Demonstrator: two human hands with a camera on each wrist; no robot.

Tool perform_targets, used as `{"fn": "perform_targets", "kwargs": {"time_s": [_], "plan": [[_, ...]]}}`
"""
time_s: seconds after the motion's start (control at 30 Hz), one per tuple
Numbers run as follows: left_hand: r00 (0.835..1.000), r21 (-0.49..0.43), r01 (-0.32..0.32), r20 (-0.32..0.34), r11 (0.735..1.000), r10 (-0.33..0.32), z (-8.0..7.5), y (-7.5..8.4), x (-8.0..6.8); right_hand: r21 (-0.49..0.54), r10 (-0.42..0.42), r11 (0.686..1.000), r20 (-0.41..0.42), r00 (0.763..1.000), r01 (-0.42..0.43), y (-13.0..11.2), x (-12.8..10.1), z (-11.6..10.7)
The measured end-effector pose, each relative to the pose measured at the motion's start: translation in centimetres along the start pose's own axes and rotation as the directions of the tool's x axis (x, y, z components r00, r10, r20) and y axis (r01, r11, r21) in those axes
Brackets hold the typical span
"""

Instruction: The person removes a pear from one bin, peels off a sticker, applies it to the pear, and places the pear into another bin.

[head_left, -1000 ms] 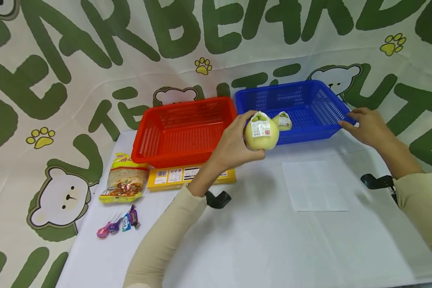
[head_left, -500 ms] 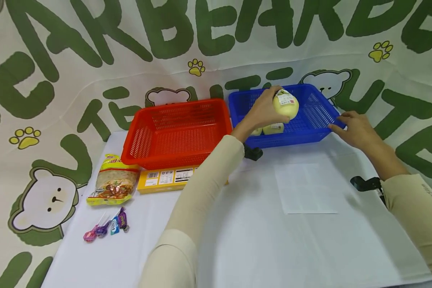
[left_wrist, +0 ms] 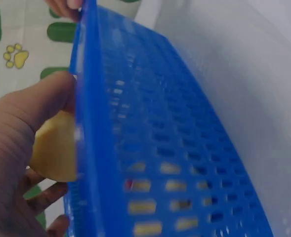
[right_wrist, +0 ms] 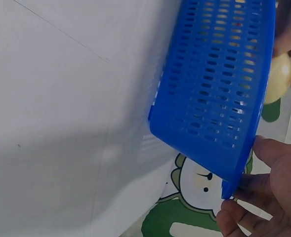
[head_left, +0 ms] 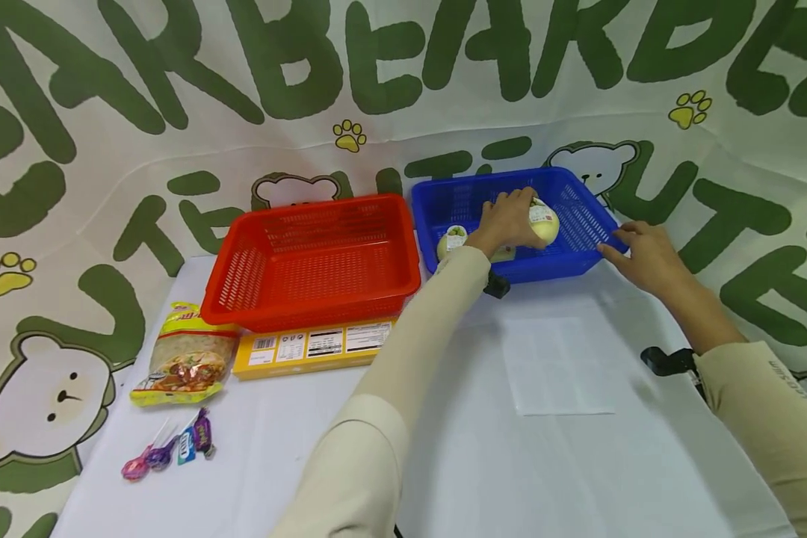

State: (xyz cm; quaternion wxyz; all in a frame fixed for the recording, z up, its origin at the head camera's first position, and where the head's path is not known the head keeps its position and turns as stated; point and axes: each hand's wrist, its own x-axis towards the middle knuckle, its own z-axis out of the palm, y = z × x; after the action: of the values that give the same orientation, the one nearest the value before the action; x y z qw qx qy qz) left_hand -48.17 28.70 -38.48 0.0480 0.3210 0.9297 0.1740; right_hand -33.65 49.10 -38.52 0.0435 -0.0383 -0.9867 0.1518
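My left hand (head_left: 507,220) reaches into the blue basket (head_left: 578,258) and grips a pale yellow pomelo (head_left: 543,221) with a white label, low inside the basket. The left wrist view shows that pomelo (left_wrist: 54,148) in my palm behind the blue basket wall (left_wrist: 160,148). A second labelled pomelo (head_left: 452,240) lies in the basket's left part. My right hand (head_left: 642,258) holds the basket's front right corner, fingers around the rim (right_wrist: 234,185).
An empty red basket (head_left: 316,258) stands left of the blue one. In front of it lie a yellow box (head_left: 309,347), a snack bag (head_left: 184,362) and several wrapped candies (head_left: 168,448). A white sheet (head_left: 554,366) lies on the white table.
My left hand carried the pomelo from in front of the baskets up over the blue basket, then lowered it inside. The right hand stayed on the basket's corner.
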Motion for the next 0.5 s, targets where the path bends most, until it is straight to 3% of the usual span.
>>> {"fn": "perform_targets", "kwargs": {"time_s": [0.07,0.27,0.5], "plan": [[1.0,0.044,0.008,0.01,0.999,-0.009,0.5,0.3,0.3,-0.001,0.004,1.0,-0.004,1.0,-0.004,-0.1,0.0,0.1],[0.996,0.065,0.021,0.085,0.998,-0.026,1.8,0.3,0.4,-0.002,0.01,1.0,-0.029,1.0,-0.01,-0.3,0.1,0.4],[0.965,0.217,-0.034,0.263,0.976,-0.025,2.8,0.6,0.5,0.005,0.016,1.0,-0.037,0.999,-0.015,-0.1,0.1,0.3]]}}
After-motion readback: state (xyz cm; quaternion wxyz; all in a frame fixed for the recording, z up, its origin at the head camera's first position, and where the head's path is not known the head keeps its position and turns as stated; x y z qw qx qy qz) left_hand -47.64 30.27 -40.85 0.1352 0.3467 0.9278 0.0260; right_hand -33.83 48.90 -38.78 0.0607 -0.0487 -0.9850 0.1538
